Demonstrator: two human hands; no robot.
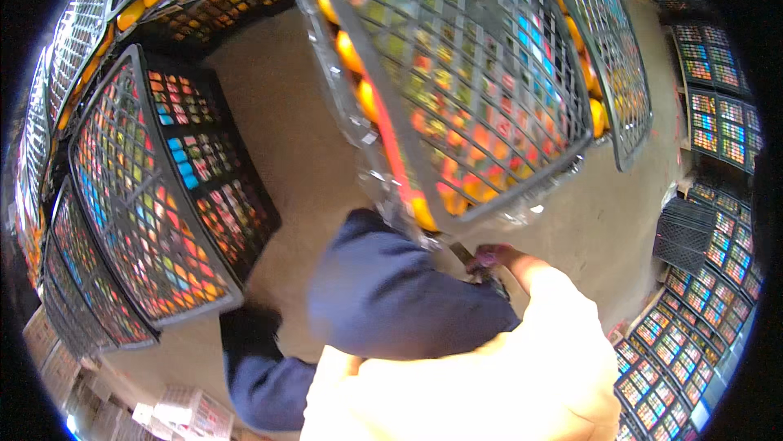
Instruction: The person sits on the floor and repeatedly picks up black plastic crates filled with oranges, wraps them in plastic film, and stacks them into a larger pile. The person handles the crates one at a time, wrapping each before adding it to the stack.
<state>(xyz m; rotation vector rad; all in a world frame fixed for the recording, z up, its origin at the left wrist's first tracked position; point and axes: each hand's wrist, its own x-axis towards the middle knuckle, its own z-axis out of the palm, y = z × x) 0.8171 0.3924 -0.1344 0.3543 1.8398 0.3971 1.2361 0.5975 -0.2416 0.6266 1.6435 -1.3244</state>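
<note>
My right hand (520,262) shows beyond the navy leg, right of centre. Its curled fingers hold a small flat tool (461,252), whose exact kind is too blurred to tell. Just above it stands a large black plastic lattice crate (489,80), tilted in this view and full of small colourful items. Rounded orange pieces (350,52) line its side, and loose clear plastic film (526,211) hangs at its lower edge. My left hand is out of view. A bent leg in navy cloth (404,294) and an overexposed pale garment (465,386) cover the lower middle.
Another lattice crate (147,196) stands at left, beside a stack of dark trays (214,172). More filled trays (722,123) line the right side. A black crate stack (684,236) rests among them. Cartons (192,413) lie at lower left on the brown floor (293,104).
</note>
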